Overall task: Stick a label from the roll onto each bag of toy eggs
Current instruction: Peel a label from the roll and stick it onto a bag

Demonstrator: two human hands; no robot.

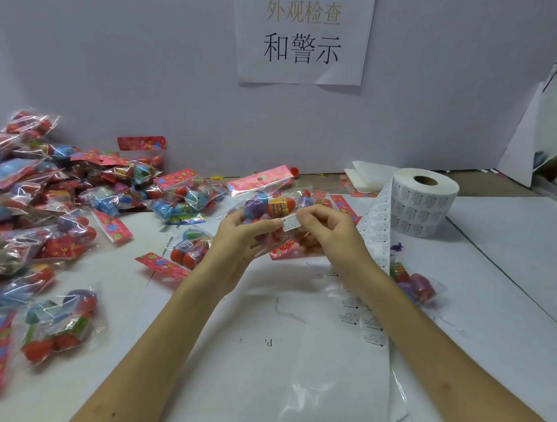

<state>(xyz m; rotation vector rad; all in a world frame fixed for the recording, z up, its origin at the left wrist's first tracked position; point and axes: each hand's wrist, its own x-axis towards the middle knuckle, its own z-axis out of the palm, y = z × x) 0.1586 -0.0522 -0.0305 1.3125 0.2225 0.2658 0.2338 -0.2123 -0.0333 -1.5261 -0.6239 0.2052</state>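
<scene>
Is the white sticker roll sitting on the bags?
No, the white paper label roll stands on the white table, apart from the heaped clear bags.

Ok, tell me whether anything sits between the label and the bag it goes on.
Nothing visible does. The right hand pinches the label right against the front of the bag of toy eggs, which the left hand grips from the other side.

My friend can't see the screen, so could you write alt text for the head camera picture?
The left hand grips a clear bag of toy eggs while the right hand pinches a small printed label at its front, above a white table. A label roll stands to the right, and a pile of similar bags lies to the left.
</scene>
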